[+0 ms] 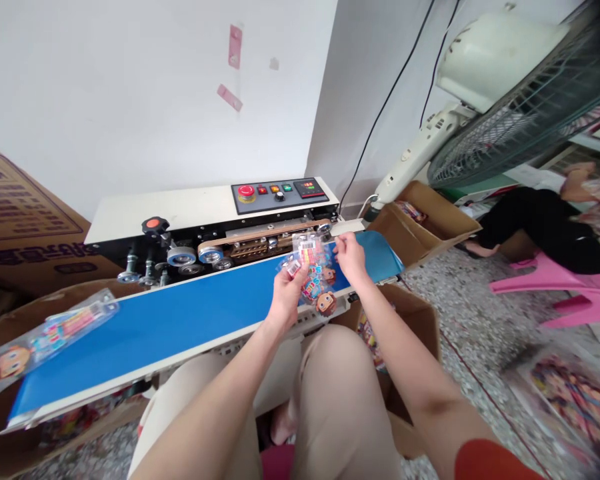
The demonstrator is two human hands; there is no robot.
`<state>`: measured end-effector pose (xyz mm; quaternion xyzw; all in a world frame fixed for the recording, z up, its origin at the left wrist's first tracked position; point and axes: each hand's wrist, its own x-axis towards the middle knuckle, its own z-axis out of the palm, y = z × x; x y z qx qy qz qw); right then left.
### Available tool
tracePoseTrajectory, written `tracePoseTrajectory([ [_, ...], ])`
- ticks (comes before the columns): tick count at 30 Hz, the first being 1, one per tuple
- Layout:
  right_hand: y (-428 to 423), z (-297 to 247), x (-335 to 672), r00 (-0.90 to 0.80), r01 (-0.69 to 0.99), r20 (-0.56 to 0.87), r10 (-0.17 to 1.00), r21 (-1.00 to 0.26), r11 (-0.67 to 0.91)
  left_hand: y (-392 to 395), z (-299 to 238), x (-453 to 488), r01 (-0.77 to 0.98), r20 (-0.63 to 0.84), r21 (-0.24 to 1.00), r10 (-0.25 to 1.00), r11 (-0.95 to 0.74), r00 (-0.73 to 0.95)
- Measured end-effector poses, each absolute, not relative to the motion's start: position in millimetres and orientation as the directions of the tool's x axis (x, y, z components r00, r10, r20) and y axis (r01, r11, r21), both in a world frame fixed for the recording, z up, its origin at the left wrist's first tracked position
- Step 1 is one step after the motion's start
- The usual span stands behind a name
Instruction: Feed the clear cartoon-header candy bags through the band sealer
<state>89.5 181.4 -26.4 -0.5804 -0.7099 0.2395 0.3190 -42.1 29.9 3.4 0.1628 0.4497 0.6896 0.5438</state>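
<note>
My left hand [286, 293] and my right hand [351, 259] both pinch a clear plastic toy packet [314, 273] with colourful cartoon figures inside. The packet hangs over the right end of the blue conveyor belt [180, 320] of a band sealing machine [215, 220]. Its top edge is close to the machine's sealing rollers. A second, similar toy packet [45, 340] lies at the left end of the belt, half off its edge.
Cardboard boxes stand around: one behind the belt's right end [425, 223], one under my right arm [410, 333], others at left [25, 220]. A standing fan [520, 93] is at right. Another person sits beyond by a pink stool [555, 283]. Printed sheets [570, 393] lie on the floor.
</note>
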Motion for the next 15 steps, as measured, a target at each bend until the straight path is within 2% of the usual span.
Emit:
tracePoseTrajectory([
  [2, 158, -20, 85, -0.095, 0.546, 0.164, 0.982, -0.816, 0.189, 29, 4, -42, -0.608, -0.272, 0.794, 0.893, -0.002, -0.358],
  [5, 116, -11, 81, -0.273, 0.253, 0.025, 0.962, -0.963, 0.097, 29, 3, -41, -0.616, -0.254, 0.788, 0.909, -0.005, -0.331],
  [7, 96, -7, 80, -0.384, 0.117, 0.006, 0.923, -0.992, 0.056, 29, 3, -40, -0.616, -0.252, 0.787, 0.920, 0.013, -0.302],
  [9, 90, -8, 82, -0.325, 0.037, 0.025, 0.945, -0.999, 0.039, 30, 3, -39, -0.607, -0.270, 0.793, 0.919, 0.042, -0.289],
  [12, 112, -17, 98, -0.090, 0.006, 0.007, 0.996, -1.000, 0.008, 29, 5, -39, -0.587, -0.291, 0.806, 0.911, 0.069, -0.291],
  [13, 125, -21, 106, -0.019, 0.048, 0.013, 1.000, -0.999, 0.013, 29, 5, -40, -0.587, -0.295, 0.806, 0.912, 0.078, -0.285],
  [15, 153, -29, 119, 0.063, 0.240, 0.049, 0.997, -0.970, 0.033, 28, 6, -41, -0.597, -0.307, 0.797, 0.914, 0.093, -0.267],
])
